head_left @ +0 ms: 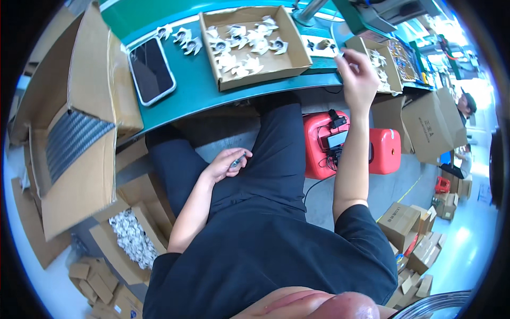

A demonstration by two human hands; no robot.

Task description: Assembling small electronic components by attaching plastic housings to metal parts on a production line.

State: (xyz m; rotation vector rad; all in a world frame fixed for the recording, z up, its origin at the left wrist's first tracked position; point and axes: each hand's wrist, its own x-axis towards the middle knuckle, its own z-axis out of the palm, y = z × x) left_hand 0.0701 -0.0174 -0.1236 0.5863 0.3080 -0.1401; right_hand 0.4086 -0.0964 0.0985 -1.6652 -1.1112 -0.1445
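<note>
My left hand (226, 166) rests on my lap, its fingers curled round a small greyish object that mostly hides in them. My right hand (361, 80) is raised at the table's front edge, thumb and forefinger pinched together. Whatever they hold is too small to make out. Just left of those fingertips is a pale fixture plate (314, 39) with a brass-coloured piece and dark round parts on it. Further left, a shallow cardboard tray (263, 76) holds several white fan impellers (258, 42). More impellers (183, 36) lie on the green table beside the tray.
A phone (152, 70) lies on the table's left part, next to a large open carton (79, 80). Right of my right hand stands another box of white parts (378, 59). Below are a red stool (319, 159) with cables, a carton of small parts (133, 239) and stacked boxes (401, 223).
</note>
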